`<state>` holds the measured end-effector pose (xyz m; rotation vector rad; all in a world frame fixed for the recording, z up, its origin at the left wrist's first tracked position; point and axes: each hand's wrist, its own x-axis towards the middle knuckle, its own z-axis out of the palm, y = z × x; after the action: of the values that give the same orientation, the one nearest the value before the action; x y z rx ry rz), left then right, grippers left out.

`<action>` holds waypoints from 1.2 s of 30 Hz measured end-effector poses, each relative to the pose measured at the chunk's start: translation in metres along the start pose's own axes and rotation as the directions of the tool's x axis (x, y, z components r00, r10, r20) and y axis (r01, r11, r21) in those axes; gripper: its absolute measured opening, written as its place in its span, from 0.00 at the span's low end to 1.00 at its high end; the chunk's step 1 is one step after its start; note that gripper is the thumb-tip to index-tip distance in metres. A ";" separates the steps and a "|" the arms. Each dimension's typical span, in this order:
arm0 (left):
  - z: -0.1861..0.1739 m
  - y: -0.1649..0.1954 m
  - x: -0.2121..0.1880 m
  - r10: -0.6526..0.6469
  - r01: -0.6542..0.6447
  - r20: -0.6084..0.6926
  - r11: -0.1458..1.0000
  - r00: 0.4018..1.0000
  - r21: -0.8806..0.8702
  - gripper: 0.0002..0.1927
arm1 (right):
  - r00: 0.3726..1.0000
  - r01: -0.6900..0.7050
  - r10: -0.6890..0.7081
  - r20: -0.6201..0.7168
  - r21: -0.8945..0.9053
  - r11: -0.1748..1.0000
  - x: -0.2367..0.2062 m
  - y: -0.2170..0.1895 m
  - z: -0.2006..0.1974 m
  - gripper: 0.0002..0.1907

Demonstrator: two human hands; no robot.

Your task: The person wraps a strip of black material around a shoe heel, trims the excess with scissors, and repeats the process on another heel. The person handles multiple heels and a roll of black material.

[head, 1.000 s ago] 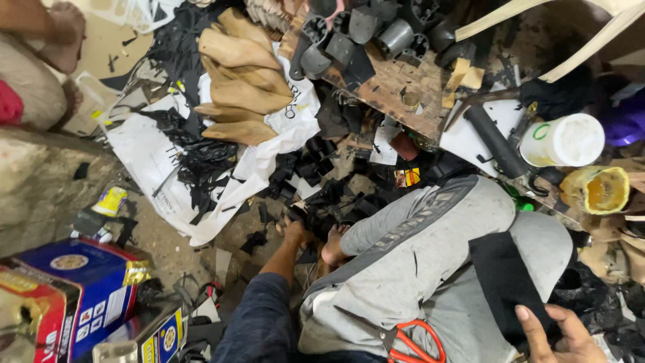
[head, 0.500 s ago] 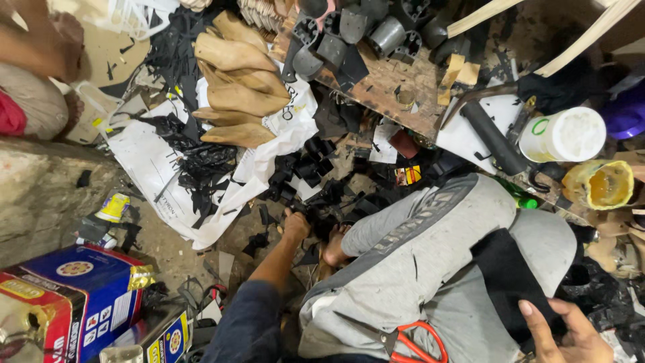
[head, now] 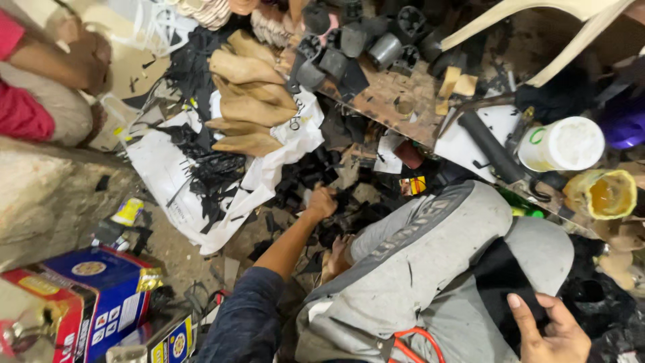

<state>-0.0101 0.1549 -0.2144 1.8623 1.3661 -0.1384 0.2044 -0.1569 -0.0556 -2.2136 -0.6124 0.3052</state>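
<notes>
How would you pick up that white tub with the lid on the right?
Probably take the white tub around its round side wall, just under the lid, coming from above. It seems to stand upright with the lid facing up, so fingers could wrap the wall. A black tool lies close on its left and a yellow cup below, so the side toward the top of the picture looks freer.

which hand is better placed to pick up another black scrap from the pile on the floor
Left, most likely. The left hand is stretched out and down among the black scraps, while the right hand rests back on the lap, on a black piece.
</notes>
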 end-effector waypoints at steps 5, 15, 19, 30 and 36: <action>0.039 0.033 0.038 0.296 -0.303 0.090 0.950 0.951 0.070 0.21 | 0.985 -0.029 0.040 -0.169 0.068 0.997 -0.004 -0.003 0.010 0.12; 0.069 0.076 0.104 0.421 -0.438 0.140 0.789 0.896 0.431 0.20 | 0.948 0.131 -0.106 -0.301 0.063 0.989 0.025 -0.016 0.037 0.17; 0.079 0.082 0.119 0.191 -0.225 0.156 0.944 0.969 0.241 0.17 | 0.939 0.106 -0.086 -0.333 0.043 0.993 0.027 -0.005 0.037 0.18; 0.066 0.016 0.063 0.466 -0.350 -0.199 0.831 0.862 0.431 0.08 | 0.972 0.008 -0.017 -0.235 -0.041 0.999 0.016 0.052 0.026 0.16; -0.001 -0.012 0.043 0.219 -0.241 -0.432 0.971 0.875 0.004 0.20 | 0.991 0.046 -0.033 -0.133 0.098 0.994 0.026 0.037 0.028 0.13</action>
<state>-0.0028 0.1890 -0.2422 2.0740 1.3984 0.4534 0.2273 -0.1461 -0.1028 -2.1032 -0.5566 0.1647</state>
